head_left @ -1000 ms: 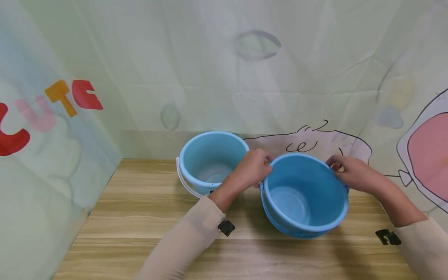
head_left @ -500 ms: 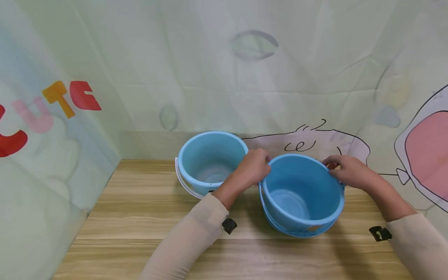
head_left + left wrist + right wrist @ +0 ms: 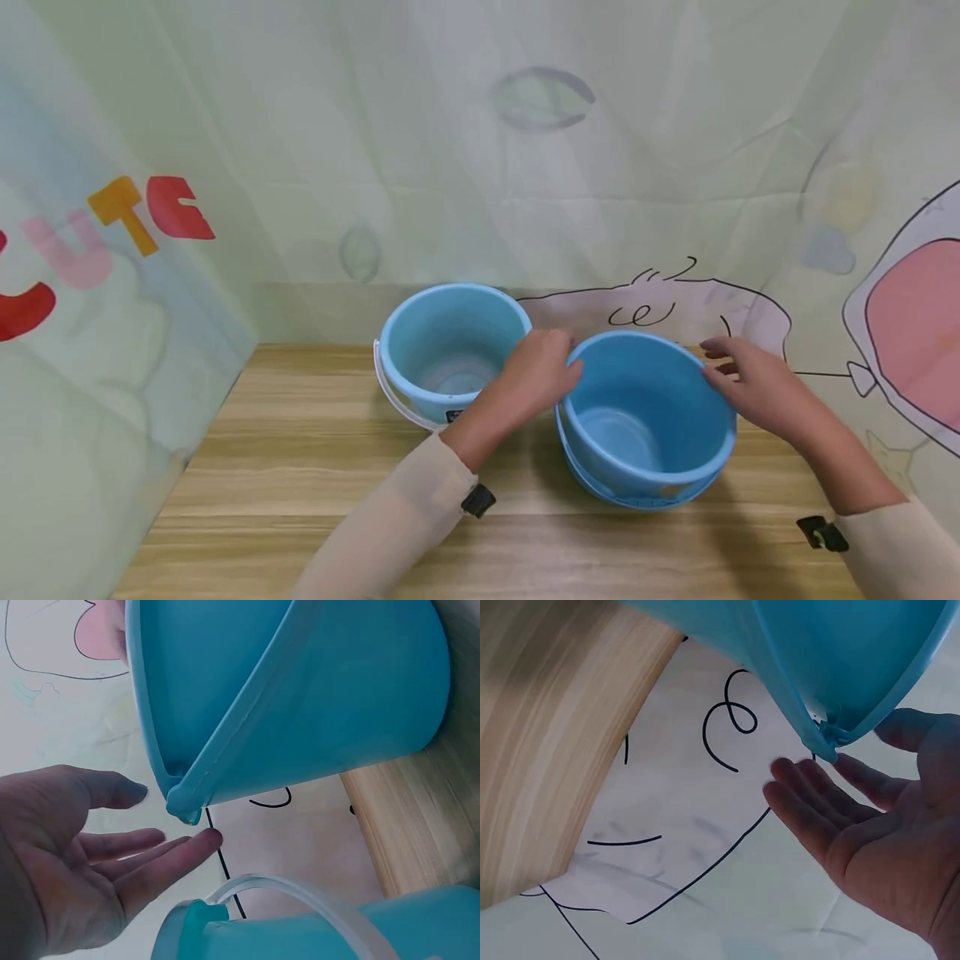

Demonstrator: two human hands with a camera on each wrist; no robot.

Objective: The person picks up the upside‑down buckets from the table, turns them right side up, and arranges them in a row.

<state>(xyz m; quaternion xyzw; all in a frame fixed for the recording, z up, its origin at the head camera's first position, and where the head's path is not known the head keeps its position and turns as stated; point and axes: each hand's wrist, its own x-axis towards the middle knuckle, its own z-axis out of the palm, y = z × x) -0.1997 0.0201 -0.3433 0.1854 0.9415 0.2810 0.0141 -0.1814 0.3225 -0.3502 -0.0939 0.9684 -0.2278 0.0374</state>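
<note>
A darker blue bucket [image 3: 652, 454] stands upright on the table, its blue handle [image 3: 247, 690] hanging down the near side. My left hand [image 3: 536, 379] is at its left rim; in the left wrist view the thumb and fingers are spread just off the handle joint, with a gap. At the right rim is my right hand [image 3: 765, 387], fingers parted; in the right wrist view the thumb comes up to the rim, and whether it touches I cannot tell. Left of this bucket stands a lighter blue bucket [image 3: 450, 342] with a white handle [image 3: 397, 400], partly behind my left hand.
The wood-grain table [image 3: 300, 500] meets a pale printed curtain [image 3: 420, 150] at the back and left. A black clip [image 3: 477, 501] sits on the left sleeve and another black clip [image 3: 822, 533] on the right one. Both buckets look empty inside.
Both hands have let go of the darker bucket's rim and their fingers have spread. The bucket has shifted slightly left in view and now stays put.
</note>
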